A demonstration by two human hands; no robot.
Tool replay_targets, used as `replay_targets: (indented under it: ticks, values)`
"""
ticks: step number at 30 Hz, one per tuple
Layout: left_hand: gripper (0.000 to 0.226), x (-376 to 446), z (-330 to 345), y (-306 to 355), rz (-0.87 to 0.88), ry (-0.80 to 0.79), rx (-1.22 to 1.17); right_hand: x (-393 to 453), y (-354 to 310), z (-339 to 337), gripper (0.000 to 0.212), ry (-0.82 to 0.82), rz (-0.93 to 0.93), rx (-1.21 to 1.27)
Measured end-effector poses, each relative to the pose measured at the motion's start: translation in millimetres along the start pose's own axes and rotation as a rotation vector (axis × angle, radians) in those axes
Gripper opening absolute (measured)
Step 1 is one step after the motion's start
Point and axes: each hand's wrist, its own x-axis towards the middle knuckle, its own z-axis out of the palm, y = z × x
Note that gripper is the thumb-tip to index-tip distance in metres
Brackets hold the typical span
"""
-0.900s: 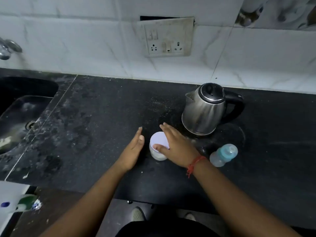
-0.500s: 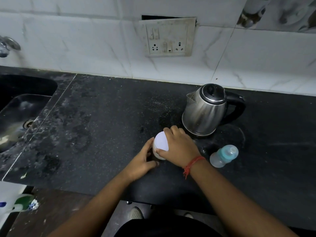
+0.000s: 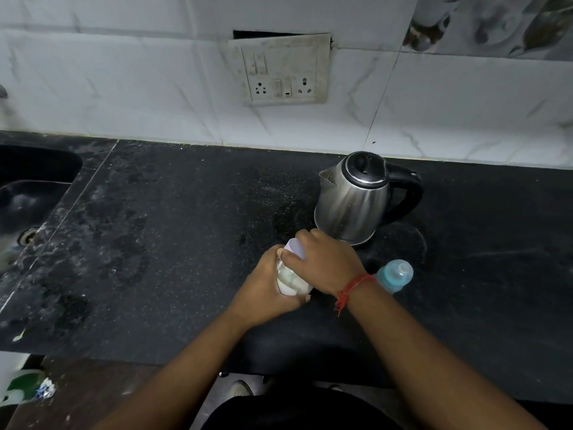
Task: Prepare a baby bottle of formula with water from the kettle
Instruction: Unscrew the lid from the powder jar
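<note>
A small white formula jar (image 3: 290,279) with a pale lilac lid (image 3: 294,247) stands on the black counter (image 3: 161,243), tilted toward me. My left hand (image 3: 263,287) grips the jar's body from the left. My right hand (image 3: 325,262) curls over the lid from the right. A steel kettle (image 3: 353,200) with a black lid and handle stands just behind my right hand. The baby bottle (image 3: 395,274), clear with a light blue teat cap, lies on its side right of my right wrist.
A dark sink (image 3: 28,193) is set into the counter at the far left. A switch and socket plate (image 3: 280,72) hangs on the white tiled wall behind. The counter's front edge runs below my forearms, with a green and white item (image 3: 21,387) on the floor at lower left.
My left hand has come in from beside the jar and closed round its body. My right hand has curled down over the lid, and the jar now tilts.
</note>
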Motion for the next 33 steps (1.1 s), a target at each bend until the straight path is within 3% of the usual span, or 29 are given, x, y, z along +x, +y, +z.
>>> replay_targets:
  ticks: [6, 12, 20, 23, 26, 29, 33]
  values:
    - [0.083, 0, 0, 14, -0.044, -0.082, -0.036, -1, 14, -8, 0.043, 0.04, -0.031, 0.169]
    - [0.085, 5, -5, 27, -0.028, -0.103, -0.061, -2, 19, -18, 0.058, 0.147, -0.099, 0.291]
    - [0.087, 11, -13, 42, -0.019, -0.195, -0.061, -2, 31, -25, 0.046, 0.201, -0.142, 0.478]
    - [0.08, 11, -5, 50, 0.003, -0.125, -0.026, 2, 26, -33, 0.039, 0.088, -0.025, 0.382]
    - [0.073, 10, 9, 55, 0.053, 0.012, 0.024, 5, 16, -38, 0.05, -0.003, 0.05, 0.102]
    - [0.07, 8, 15, 56, 0.048, 0.08, 0.017, 7, 11, -41, 0.055, 0.053, 0.041, 0.002]
    - [0.067, 6, 7, 57, 0.073, 0.117, 0.05, 5, 7, -33, 0.046, 0.213, -0.044, 0.101]
